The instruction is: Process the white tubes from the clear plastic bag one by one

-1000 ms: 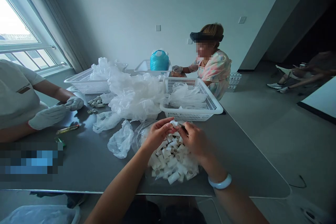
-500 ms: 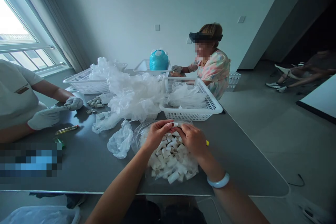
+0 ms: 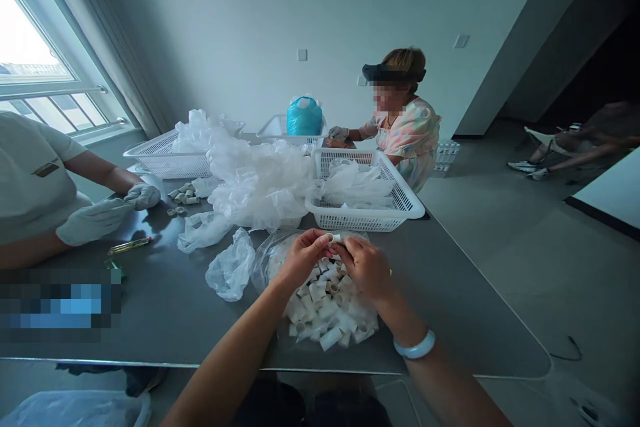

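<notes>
Between my two hands is one short white tube [image 3: 334, 238], held above a heap of similar tubes. My left hand [image 3: 305, 255] pinches its left end, with the open end facing me. At its right side the fingers of my right hand [image 3: 364, 265] are closed on the same tube; a pale bracelet is on that wrist. Below, several white tubes [image 3: 330, 300] lie in a clear plastic bag [image 3: 265, 260] spread on the grey table [image 3: 450, 307]. A crumpled clear bag [image 3: 231, 265] lies just left of it.
White baskets [image 3: 360, 219] and a mound of clear bags [image 3: 255, 180] stand behind. A blue bag [image 3: 304, 117] is farther back. At left, a person's gloved hands [image 3: 95, 220] are near small tubes [image 3: 185, 193]. Another person [image 3: 407, 127] sits across the table.
My hands stay nearly in place around the tube, which has tilted slightly. The gloved hands at left have shifted a little. The view has moved slightly.
</notes>
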A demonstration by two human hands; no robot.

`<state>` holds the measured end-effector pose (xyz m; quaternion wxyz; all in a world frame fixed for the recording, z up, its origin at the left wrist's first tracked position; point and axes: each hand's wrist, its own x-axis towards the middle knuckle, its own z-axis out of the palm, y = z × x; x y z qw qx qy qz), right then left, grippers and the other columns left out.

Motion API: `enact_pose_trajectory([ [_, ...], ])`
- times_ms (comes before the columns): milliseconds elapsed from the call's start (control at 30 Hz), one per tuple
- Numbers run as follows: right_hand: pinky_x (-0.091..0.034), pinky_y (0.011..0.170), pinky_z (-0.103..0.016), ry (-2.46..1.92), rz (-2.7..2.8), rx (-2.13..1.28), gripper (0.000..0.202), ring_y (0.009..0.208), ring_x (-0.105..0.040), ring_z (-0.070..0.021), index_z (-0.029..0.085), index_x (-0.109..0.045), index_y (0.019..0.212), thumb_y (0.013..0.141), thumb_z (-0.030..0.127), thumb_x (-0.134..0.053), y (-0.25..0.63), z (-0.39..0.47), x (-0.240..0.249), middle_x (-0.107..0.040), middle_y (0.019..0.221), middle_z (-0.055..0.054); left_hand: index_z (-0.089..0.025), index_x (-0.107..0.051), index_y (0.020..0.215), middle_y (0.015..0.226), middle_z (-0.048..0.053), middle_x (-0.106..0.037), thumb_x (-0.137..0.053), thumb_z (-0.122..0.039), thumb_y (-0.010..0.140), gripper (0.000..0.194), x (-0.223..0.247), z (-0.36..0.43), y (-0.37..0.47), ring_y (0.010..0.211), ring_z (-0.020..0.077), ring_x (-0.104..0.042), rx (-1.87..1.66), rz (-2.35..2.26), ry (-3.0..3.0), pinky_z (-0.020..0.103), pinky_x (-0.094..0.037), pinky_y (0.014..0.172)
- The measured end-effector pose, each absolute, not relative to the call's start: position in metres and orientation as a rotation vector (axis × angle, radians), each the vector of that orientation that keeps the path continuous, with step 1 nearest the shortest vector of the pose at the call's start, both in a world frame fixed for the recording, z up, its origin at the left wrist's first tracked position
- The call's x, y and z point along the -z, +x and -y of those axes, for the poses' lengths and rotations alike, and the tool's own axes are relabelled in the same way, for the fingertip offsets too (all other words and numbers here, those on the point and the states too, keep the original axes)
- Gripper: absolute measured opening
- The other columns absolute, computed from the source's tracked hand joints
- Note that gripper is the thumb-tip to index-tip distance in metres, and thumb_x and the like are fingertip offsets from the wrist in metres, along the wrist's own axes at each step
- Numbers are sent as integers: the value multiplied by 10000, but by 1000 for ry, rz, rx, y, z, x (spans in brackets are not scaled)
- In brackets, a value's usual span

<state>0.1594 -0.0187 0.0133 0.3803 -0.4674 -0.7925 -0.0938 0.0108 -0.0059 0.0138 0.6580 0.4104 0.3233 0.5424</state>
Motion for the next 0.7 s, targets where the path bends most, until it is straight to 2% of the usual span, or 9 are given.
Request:
enact_pose_trajectory([
  [167,-307,551,-239,-1152,2022,225,473,561,-523,-129,192,-497,635,942,486,-289,160,21,-18,-562,589,-18,-162,-674,789,624,-30,-611,-783,-338,579,295,-10,4,8,556,66,-519,-1251,-746,940,189,-393,578],
  [300,-299,551,-238,-1141,2053,254,482,555,-522,-123,189,-491,632,949,477,-270,159,22,-20,-558,588,-15,-145,-704,761,614,-17,-603,-785,-334,582,272,-10,3,7,557,64,-509,-1239,-733,945,193,-393,581],
  [500,-288,536,-243,-1196,2026,278,488,558,-549,-127,187,-493,643,942,503,-271,158,21,-16,-570,582,-16,-169,-729,785,799,30,-655,-773,-312,607,233,-14,5,6,677,99,-564,-1289,-681,953,224,-442,667],
  [700,-273,521,-248,-1194,2014,280,493,522,-538,-119,188,-503,623,962,447,-256,155,23,-16,-572,556,-12,-187,-730,773,1017,46,-660,-738,-281,656,150,-12,5,6,810,126,-587,-1381,-696,1117,209,-452,687],
])
